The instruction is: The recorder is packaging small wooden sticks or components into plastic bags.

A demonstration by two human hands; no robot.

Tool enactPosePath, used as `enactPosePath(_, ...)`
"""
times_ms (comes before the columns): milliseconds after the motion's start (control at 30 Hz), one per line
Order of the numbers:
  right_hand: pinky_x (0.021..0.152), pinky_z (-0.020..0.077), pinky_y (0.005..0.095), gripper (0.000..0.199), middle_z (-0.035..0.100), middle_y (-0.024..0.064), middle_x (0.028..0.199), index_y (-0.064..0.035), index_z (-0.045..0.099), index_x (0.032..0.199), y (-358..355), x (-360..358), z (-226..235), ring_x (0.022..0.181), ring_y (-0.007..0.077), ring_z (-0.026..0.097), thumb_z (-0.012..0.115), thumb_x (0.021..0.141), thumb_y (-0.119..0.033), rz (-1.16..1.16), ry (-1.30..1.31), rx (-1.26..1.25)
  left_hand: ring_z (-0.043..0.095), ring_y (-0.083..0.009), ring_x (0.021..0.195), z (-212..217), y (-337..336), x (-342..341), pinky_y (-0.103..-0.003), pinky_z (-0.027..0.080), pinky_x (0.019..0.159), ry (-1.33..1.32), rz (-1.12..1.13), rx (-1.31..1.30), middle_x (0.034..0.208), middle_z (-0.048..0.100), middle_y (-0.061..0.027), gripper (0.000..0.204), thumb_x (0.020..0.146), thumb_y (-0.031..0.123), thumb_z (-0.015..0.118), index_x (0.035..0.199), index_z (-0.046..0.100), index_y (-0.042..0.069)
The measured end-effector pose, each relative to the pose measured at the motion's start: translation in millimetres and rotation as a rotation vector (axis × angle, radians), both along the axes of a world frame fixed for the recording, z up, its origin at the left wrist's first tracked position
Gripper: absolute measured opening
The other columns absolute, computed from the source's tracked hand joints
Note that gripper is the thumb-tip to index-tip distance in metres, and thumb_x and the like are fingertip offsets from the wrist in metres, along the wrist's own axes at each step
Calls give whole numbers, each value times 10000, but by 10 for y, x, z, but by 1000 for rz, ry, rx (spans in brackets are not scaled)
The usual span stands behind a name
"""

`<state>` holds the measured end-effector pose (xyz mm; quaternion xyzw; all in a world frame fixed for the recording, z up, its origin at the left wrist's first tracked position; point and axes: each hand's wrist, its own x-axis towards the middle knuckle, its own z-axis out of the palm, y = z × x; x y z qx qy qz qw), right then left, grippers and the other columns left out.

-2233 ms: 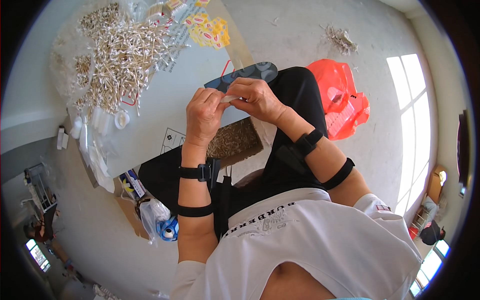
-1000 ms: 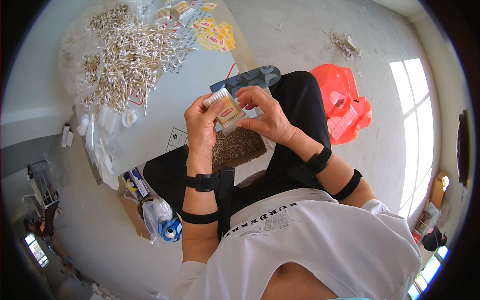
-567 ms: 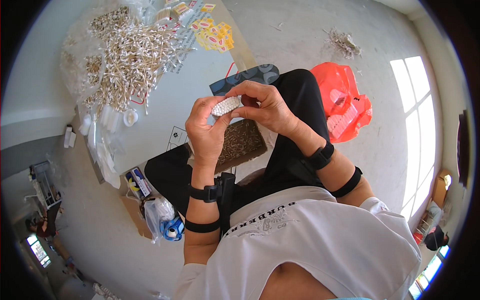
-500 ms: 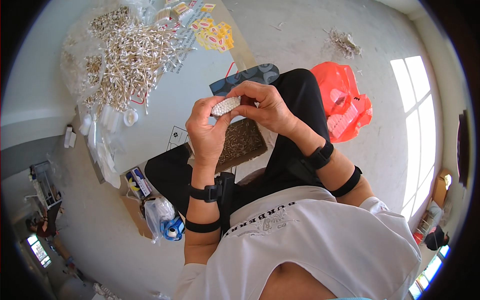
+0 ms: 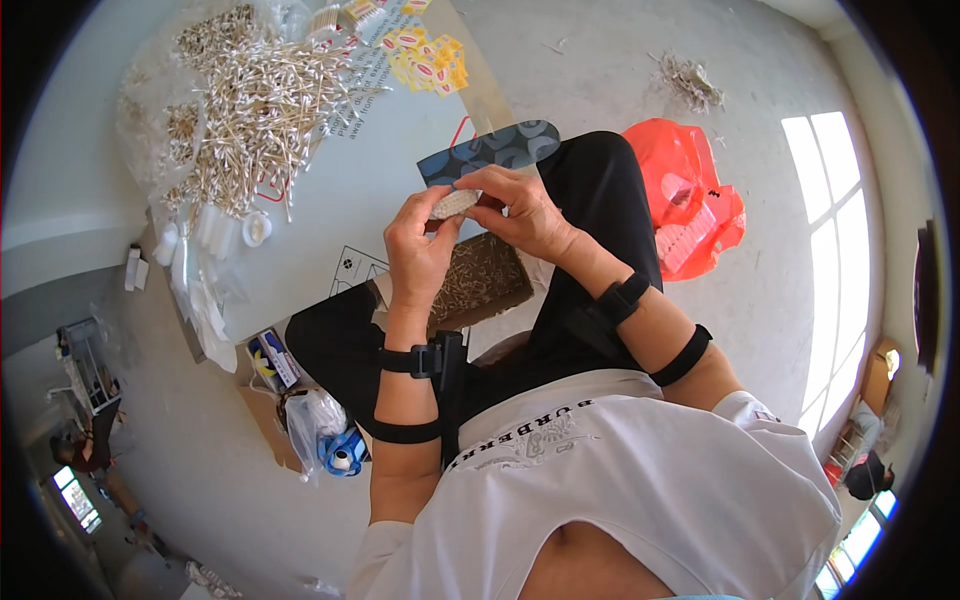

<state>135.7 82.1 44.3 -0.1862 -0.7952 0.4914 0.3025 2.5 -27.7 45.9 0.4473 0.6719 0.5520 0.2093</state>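
**Both hands closed on a small bundle of swabs above the lap**

The left hand [image 5: 420,245] and the right hand [image 5: 525,210] meet at centre frame, above the person's lap. Between them sits a small bundle of cotton swabs [image 5: 452,203], pale, with a bumpy end face of packed round tips. The left hand is curled, with thumb and fingers pinching the bundle's left side. The right hand is likewise closed, its fingertips gripping the bundle from the right and from above.

Directly below the hands lies a shallow brown tray [image 5: 480,280], rectangular, filled with thin, straw-coloured sticks. Behind the hands a dark blue flat piece [image 5: 490,150] with lighter curved patterning projects over the worktop edge.

The worktop [image 5: 330,220] is pale grey and smooth. At upper left a loose heap of swabs [image 5: 250,110] spreads across it, white-tipped, sticks crossing in all directions. At top centre lie yellow packets [image 5: 430,60] with red and white marks. An orange-red plastic bag [image 5: 690,200], glossy and crumpled, rests on the floor at right.
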Motion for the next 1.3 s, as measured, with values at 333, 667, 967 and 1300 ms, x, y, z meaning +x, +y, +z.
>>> enactPosePath(333, 592, 512, 352, 266, 634, 101, 895, -41, 634, 984, 45, -23, 75, 692, 293, 631, 705, 729, -67, 47, -77, 352, 669, -299, 789, 25, -9, -21, -343, 554, 684, 205, -96, -51, 937, 658, -152, 286, 763, -62, 630, 1042, 607, -7)
enactPosePath(667, 598, 504, 387, 214, 605, 121, 854, -34, 603, 904, 119, -60, 30, 718, 325, 624, 682, 712, -87, 70, -148, 323, 632, -335, 790, -21, 59, -64, -383, 526, 665, 349, -126, -3, 892, 627, -142, 209, 744, -67, 646, 934, 593, 1)
enactPosePath(967, 609, 498, 383, 182, 592, 119, 842, -19, 613, 900, 177, -13, 73, 715, 326, 612, 664, 729, -58, 135, -122, 253, 623, -322, 819, 71, 32, -133, -376, 521, 690, 272, -149, -60, 904, 611, -123, 214, 737, -95, 657, 925, 607, -8)
enactPosePath(1300, 607, 495, 389, 208, 587, 119, 831, -15, 603, 913, 130, 7, 62, 714, 331, 613, 686, 722, -17, 134, -83, 302, 609, -312, 828, 149, 31, -114, -390, 508, 691, 417, -178, -7, 891, 602, -101, 192, 724, -35, 697, 890, 606, -1)
